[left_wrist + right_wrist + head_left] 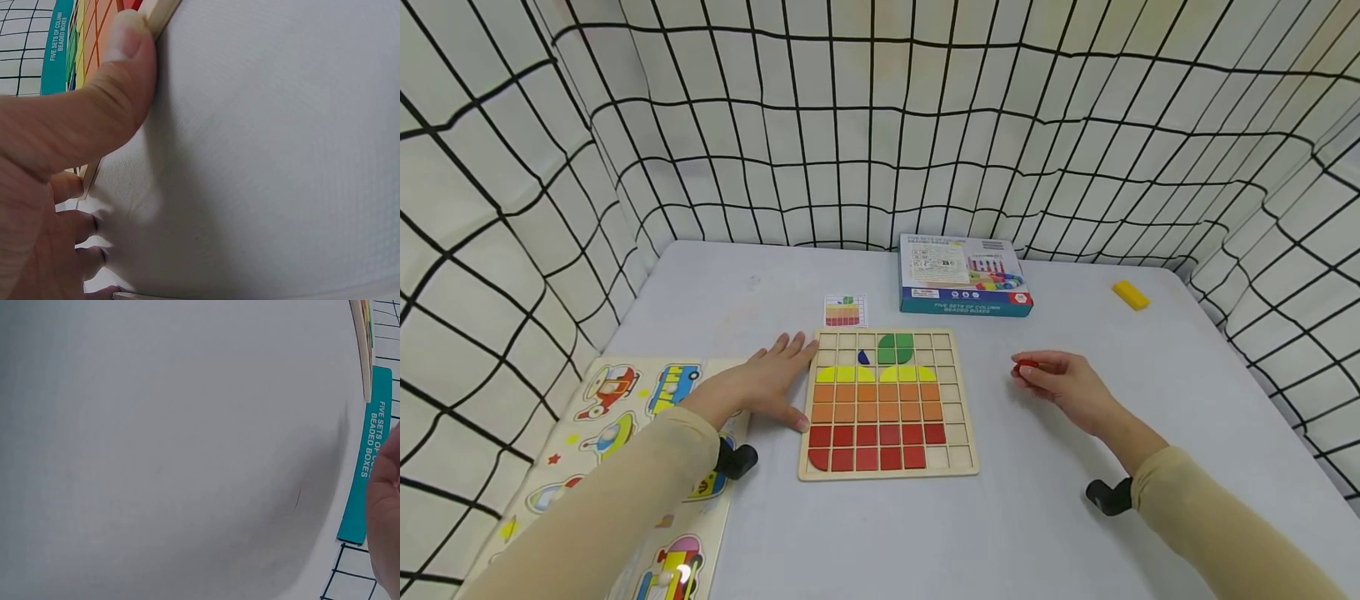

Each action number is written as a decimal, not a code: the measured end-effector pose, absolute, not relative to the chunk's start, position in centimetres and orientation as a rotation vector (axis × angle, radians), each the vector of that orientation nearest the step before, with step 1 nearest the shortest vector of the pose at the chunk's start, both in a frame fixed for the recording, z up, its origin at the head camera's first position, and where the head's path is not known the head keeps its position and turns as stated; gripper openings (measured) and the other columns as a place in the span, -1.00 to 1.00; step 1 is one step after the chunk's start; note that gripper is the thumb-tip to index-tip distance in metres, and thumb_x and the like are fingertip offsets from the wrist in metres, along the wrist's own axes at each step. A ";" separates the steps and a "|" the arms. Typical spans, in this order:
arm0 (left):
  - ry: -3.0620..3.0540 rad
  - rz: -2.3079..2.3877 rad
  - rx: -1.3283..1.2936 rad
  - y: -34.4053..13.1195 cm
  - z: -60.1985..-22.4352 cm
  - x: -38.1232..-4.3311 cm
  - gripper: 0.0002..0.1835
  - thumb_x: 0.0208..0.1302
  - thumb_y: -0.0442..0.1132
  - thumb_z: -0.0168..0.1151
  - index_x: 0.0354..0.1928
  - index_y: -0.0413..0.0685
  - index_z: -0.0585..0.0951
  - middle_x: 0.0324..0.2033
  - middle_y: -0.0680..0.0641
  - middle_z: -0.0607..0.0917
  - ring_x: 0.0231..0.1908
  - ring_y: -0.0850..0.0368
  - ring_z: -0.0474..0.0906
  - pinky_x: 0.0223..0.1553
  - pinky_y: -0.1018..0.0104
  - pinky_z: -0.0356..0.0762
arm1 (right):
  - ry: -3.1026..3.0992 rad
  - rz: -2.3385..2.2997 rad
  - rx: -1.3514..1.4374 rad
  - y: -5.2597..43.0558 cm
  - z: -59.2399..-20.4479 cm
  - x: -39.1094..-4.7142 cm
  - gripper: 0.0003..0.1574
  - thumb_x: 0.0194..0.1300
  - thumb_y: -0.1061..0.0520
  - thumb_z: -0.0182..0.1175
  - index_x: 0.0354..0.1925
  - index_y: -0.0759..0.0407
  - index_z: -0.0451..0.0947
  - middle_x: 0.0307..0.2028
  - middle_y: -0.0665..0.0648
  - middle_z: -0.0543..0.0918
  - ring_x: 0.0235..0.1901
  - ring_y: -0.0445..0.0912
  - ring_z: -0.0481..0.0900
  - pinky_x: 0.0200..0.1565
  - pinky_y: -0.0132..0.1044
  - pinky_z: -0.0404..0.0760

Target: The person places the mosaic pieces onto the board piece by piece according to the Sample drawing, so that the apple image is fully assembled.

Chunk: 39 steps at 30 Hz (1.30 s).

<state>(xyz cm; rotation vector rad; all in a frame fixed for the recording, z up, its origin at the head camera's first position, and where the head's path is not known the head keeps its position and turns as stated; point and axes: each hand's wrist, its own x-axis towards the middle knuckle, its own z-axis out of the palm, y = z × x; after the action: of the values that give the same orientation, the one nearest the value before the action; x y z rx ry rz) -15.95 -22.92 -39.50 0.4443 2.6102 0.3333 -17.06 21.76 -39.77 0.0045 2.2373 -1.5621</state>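
A square wooden grid board (966,433) lies in the middle of the table, filled with rows of red, orange and yellow tiles plus green pieces and one dark blue piece near the top. Empty cells show along its right side and at the top. My left hand (767,383) rests at the board's left edge with fingers spread, its thumb touching the frame in the left wrist view. To the right of the board, my right hand (1067,392) pinches a small red piece (1024,364) above the table. The right wrist view shows only part of that hand; the piece is out of sight there.
A small pattern card (846,311) lies behind the board. Farther back is a box (966,275) labelled as beaded boxes. A yellow block (1130,295) sits at the far right. Vehicle puzzle boards (625,467) lie under the left forearm. Black netting (850,125) surrounds the table.
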 end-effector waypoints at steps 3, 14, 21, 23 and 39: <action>2.614 0.328 0.442 -22.9 -39.5 -15.9 0.38 -0.03 0.18 0.59 0.63 -0.22 -0.07 0.61 -0.38 -0.14 0.60 -0.43 -0.31 0.52 -0.43 -0.13 | 2.212 -1.595 0.048 21.8 -39.7 -17.0 -0.32 0.47 0.02 0.25 0.41 0.30 0.41 0.11 0.01 0.75 -0.04 -0.34 0.72 0.07 -0.50 0.65; 2.610 0.332 0.439 -22.8 -39.5 -15.9 0.38 -0.03 0.17 0.59 0.63 -0.22 -0.08 0.61 -0.38 -0.14 0.60 -0.43 -0.31 0.52 -0.43 -0.14 | 2.259 -1.568 -0.053 20.9 -39.2 -16.7 -0.39 0.55 0.09 0.13 0.44 0.32 0.37 0.31 0.35 0.56 -0.02 -0.24 0.74 0.04 -0.48 0.68; 2.608 0.333 0.442 -22.8 -39.3 -15.8 0.37 -0.03 0.17 0.59 0.63 -0.22 -0.07 0.61 -0.38 -0.14 0.59 -0.44 -0.31 0.52 -0.44 -0.13 | 2.295 -1.468 -0.032 18.7 -38.8 -15.9 -0.45 0.47 0.05 0.25 0.30 0.30 0.54 0.13 0.21 0.70 -0.05 -0.09 0.62 -0.05 -0.42 0.67; 2.610 0.329 0.445 -22.8 -39.3 -15.8 0.36 -0.02 0.16 0.59 0.63 -0.23 -0.07 0.61 -0.39 -0.14 0.59 -0.44 -0.31 0.52 -0.44 -0.13 | 2.266 -1.469 -0.028 18.0 -38.7 -15.5 -0.45 0.45 0.05 0.28 0.28 0.31 0.55 0.09 0.18 0.72 -0.06 -0.07 0.62 -0.08 -0.43 0.68; 2.600 0.327 0.452 -22.7 -38.9 -15.7 0.37 -0.01 0.19 0.58 0.63 -0.23 -0.08 0.61 -0.40 -0.14 0.59 -0.45 -0.31 0.52 -0.42 -0.14 | 2.233 -1.193 -0.106 11.9 -39.7 -11.4 -0.70 0.29 0.10 0.43 -0.11 0.29 0.70 -0.37 0.13 0.82 -0.44 -0.10 0.80 -0.32 -0.41 0.70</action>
<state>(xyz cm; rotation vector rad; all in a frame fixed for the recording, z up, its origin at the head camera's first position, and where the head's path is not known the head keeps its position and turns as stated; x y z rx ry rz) -15.73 -22.68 -38.91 0.4520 2.6002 0.3270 -11.43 11.92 -39.73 -0.1061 2.2331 -1.1927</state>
